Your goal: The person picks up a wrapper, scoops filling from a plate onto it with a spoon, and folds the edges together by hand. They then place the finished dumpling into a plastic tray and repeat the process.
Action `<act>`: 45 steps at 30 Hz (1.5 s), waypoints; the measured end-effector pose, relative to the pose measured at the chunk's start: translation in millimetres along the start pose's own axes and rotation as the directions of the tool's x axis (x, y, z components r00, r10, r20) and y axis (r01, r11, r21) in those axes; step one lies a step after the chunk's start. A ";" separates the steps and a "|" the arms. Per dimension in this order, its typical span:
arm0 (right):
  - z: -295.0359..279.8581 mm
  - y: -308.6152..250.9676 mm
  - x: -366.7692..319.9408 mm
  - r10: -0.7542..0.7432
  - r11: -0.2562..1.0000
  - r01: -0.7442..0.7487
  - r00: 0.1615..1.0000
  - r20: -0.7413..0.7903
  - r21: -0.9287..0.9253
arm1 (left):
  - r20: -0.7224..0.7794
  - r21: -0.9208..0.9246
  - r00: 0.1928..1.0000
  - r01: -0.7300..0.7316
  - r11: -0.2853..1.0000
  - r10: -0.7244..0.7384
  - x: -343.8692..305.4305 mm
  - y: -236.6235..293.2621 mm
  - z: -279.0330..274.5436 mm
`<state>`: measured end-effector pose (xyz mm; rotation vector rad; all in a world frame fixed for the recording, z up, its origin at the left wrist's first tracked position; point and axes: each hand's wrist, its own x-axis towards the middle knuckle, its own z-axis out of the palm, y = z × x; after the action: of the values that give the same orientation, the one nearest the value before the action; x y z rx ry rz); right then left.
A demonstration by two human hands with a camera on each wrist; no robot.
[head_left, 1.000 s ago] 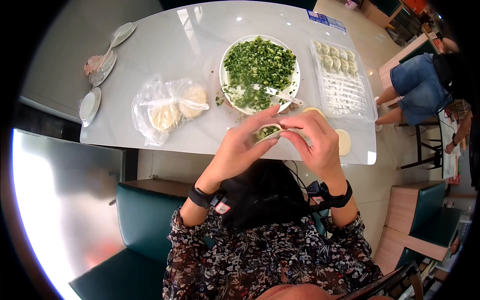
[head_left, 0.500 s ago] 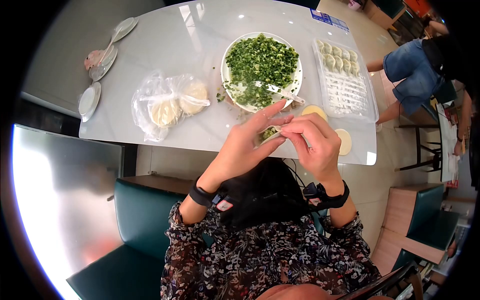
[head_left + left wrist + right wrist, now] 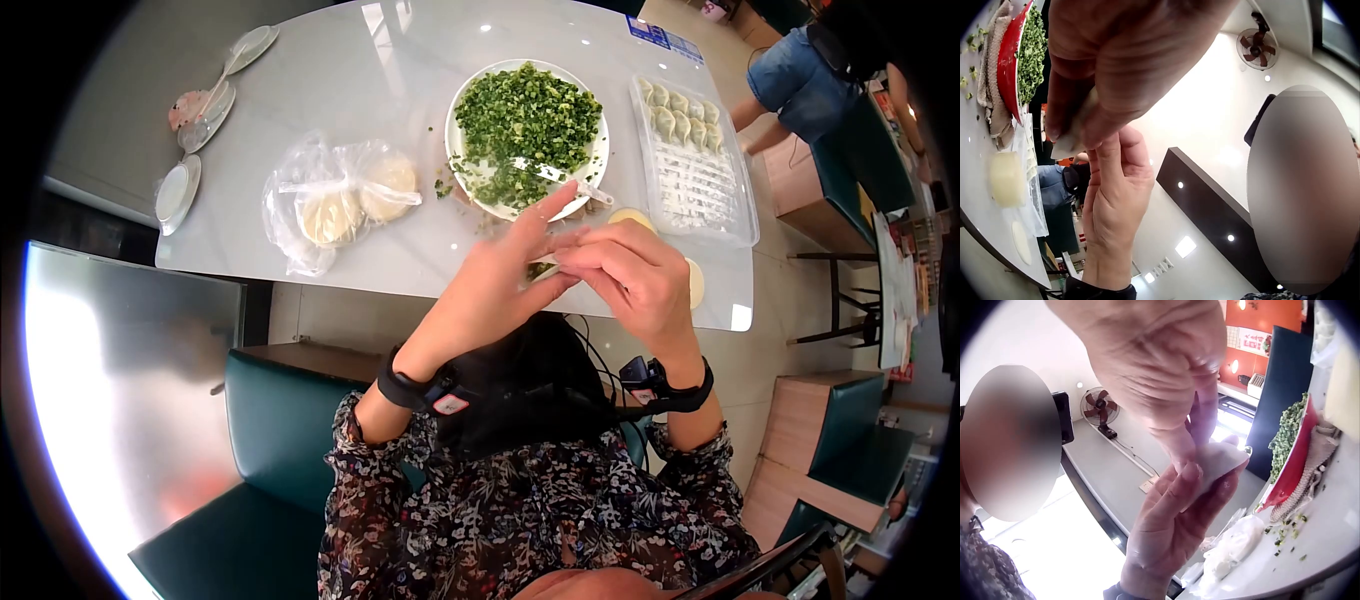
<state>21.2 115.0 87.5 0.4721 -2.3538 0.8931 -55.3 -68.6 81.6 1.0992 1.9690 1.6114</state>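
Between both hands is a folded dough wrapper with a little green filling showing at its opening in the head view. The left hand holds it from below and the side, thumb against one face and index finger extended. The right hand pinches its edge between thumb and fingers. Beyond the hands stands a white plate of chopped green filling with a spoon in it. A clear tray on the right holds several finished dumplings at its far end.
Near the right hand lie a stack of round wrappers and a single wrapper. Bagged dough rounds lie to the left on the table. Small dishes line the left edge. Another person stands at the right.
The wrapper's opening has narrowed, with less filling visible. The right hand's fingers have moved over the edge and closer to the left hand. The person in the background has shifted.
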 end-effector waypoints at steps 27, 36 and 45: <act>20.4 -7.7 -6.5 0.070 0.993 -0.091 0.967 -0.245 -0.075 | -0.139 -0.259 0.988 0.024 0.966 -0.062 -12.0 -22.1 34.3; 1.9 -8.2 2.0 0.102 0.993 -0.097 0.992 -0.076 0.064 | -0.124 -0.125 0.992 -0.026 0.992 0.010 -11.4 -25.0 30.2; 12.7 -10.2 -5.3 0.103 0.994 -0.109 0.976 -0.192 -0.019 | -0.149 -0.198 0.985 0.053 0.979 -0.084 -15.8 -24.9 36.6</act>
<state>25.5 99.6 81.4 0.2384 -2.2292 0.9085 -28.0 -57.7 44.9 0.8446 1.8735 1.8564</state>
